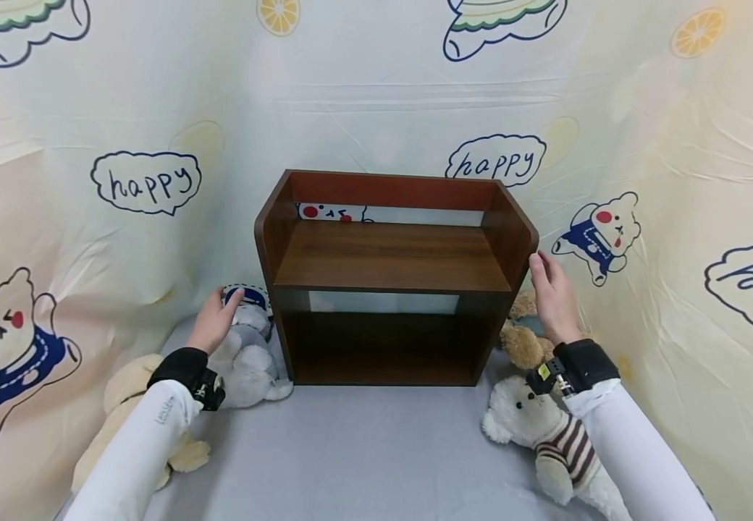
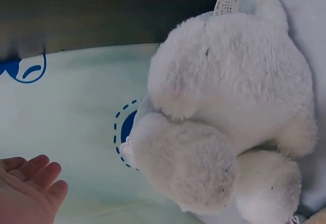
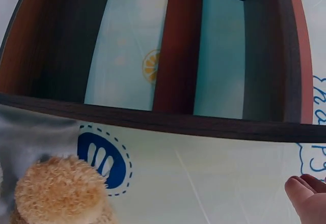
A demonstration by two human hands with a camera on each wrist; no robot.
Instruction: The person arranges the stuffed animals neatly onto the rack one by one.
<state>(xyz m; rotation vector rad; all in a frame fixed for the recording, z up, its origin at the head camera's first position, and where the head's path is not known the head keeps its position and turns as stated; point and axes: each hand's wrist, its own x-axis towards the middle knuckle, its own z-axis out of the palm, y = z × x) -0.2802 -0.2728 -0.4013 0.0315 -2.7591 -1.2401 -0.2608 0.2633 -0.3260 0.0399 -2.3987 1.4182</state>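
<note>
A dark brown wooden two-tier shelf [image 1: 392, 257] stands upright at the middle back of the table. On its left, my left hand [image 1: 215, 322] is held above a grey-white plush toy [image 1: 249, 365], fingers extended and holding nothing. The left wrist view shows the same hand [image 2: 30, 191] apart from the plush and the shelf. My right hand [image 1: 555, 300] is beside the shelf's right side panel, fingertips near its edge. In the right wrist view a gap shows between that hand [image 3: 308, 198] and the panel, with nothing held.
A brown curly plush toy [image 1: 523, 344] sits by the shelf's right side, with a white bear in a striped sweater [image 1: 526, 412] in front of it. A beige plush toy [image 1: 181, 456] lies partly under my left forearm. Printed cloth [image 1: 363, 94] hangs behind the grey tabletop [image 1: 357, 449].
</note>
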